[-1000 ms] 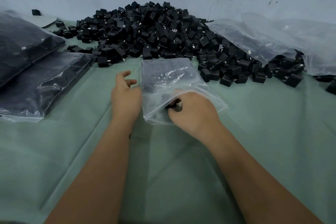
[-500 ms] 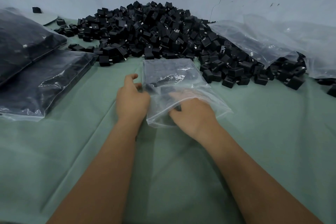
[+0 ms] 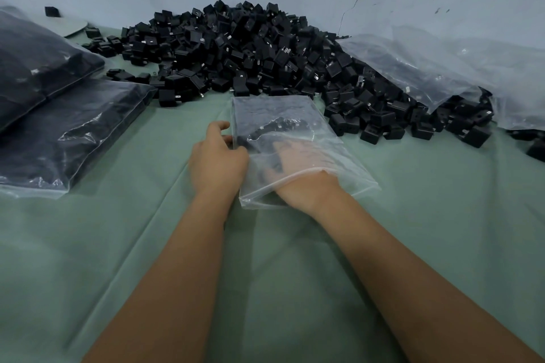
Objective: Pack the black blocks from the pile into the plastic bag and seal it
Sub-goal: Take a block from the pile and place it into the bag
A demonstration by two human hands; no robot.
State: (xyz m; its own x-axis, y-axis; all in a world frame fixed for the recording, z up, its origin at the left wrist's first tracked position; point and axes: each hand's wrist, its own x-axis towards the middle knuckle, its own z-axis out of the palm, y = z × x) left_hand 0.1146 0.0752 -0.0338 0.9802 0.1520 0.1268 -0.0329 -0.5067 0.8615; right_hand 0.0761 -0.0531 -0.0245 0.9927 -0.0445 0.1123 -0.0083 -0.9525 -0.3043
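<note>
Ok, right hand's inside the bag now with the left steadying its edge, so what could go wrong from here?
1. The right hand is deep inside the plastic bag; pulling it out could drag the few blocks already in there back through the open mouth.
2. The left hand holds only the bag's left edge, so the thin film may slide on the green cloth or its mouth may collapse.
3. The pile of black blocks sits right against the bag's far end; nudging it could topple blocks onto the bag.

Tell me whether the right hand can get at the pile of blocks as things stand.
Probably not yet: the right hand is inside the plastic bag, which lies between it and the pile; it would have to withdraw first.
</note>
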